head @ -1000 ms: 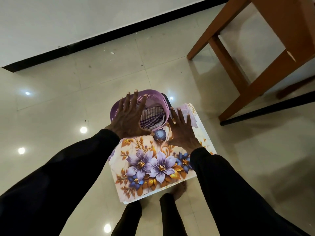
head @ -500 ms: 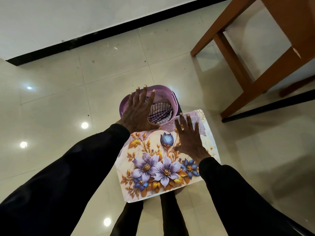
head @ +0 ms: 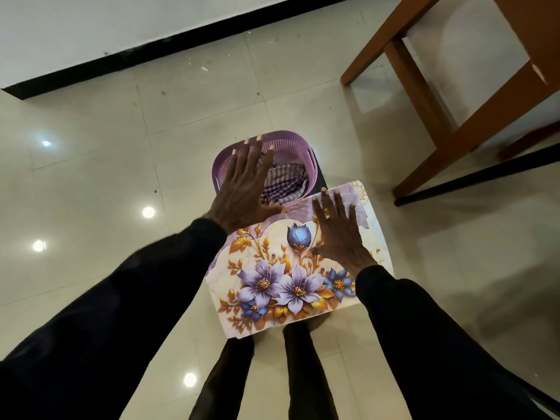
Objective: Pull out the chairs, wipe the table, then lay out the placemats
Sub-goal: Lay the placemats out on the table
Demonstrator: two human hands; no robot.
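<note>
Top right, wooden furniture (head: 500,113) runs off the top and right edges; only legs and a rail show, table or chair unclear. The left hand (head: 242,189) and the far edge of the placemat (head: 291,268) cover the near rim of the basket (head: 291,144) and part of the checked cloth (head: 283,180); one mat or a stack, can't tell. The placemat hides the person's feet, and the right sleeve (head: 424,328) covers its near right corner.

Purple basket (head: 291,144), glossy tiled floor (head: 91,183), black skirting (head: 151,53)

Floral placemat (head: 291,268) flat above floor
</note>
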